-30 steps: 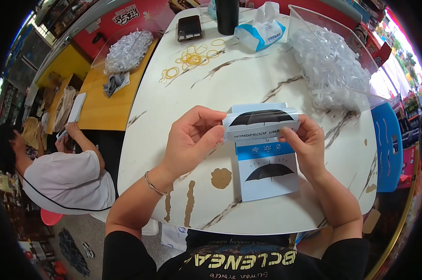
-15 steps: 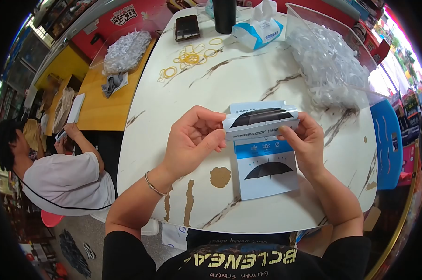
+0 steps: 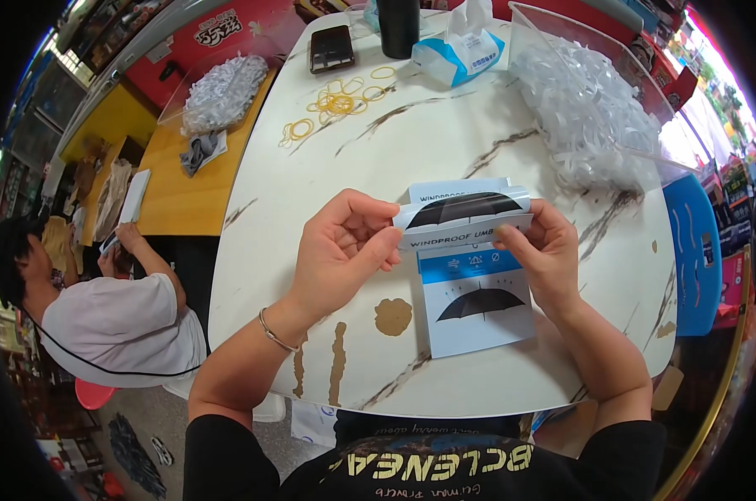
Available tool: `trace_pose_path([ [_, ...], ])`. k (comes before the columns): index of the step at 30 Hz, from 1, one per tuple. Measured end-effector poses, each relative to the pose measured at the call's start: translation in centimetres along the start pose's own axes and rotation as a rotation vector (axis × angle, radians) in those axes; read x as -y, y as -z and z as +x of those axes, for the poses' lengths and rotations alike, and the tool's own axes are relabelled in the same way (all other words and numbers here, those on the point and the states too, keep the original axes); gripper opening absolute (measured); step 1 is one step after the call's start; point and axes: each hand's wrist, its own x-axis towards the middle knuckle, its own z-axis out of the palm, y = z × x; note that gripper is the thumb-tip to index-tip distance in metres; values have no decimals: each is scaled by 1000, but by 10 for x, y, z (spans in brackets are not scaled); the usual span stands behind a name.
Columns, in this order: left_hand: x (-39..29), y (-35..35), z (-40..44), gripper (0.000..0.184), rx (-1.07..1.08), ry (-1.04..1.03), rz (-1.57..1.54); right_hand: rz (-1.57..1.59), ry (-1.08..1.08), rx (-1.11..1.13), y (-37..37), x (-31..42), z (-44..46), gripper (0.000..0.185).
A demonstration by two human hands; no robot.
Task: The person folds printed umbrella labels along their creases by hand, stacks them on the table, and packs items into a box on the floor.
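A curled printed sheet [image 3: 461, 219] with a black umbrella picture and the words "WINDPROOF UMB..." is held between both hands above the table. My left hand [image 3: 349, 250] pinches its left end between thumb and fingers. Its right end is gripped by my right hand [image 3: 538, 250], thumb on the front and fingers behind. Under the curled sheet lies a blue and white umbrella leaflet [image 3: 478, 309], flat on the marbled white table [image 3: 328, 192]. The top of a printed sheet shows just behind the curled one.
Yellow rubber bands [image 3: 336, 102], a phone [image 3: 332, 48], a black cup [image 3: 400, 29] and a tissue pack [image 3: 459, 54] are at the back. A clear bin of plastic strips [image 3: 591, 117] stands back right. Another person [image 3: 119, 321] sits at left beside a yellow table [image 3: 186, 188].
The curled sheet has shifted slightly left in the view, and more of the printed sheet behind it shows. Both hands keep their hold. The rest of the view has moved only slightly.
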Motion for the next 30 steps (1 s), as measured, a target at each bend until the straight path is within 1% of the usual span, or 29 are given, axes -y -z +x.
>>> trace_pose_path([
  [10,-1,-2,1,15,-27,-6,24,-7,-15,19,1,2,0,20],
  [19,1,-2,2,14,-56,-39,28,11,39,66,3,-4,1,18],
  [30,4,-4,0,12,-87,-59,61,-39,15,49,2,-3,1,18],
])
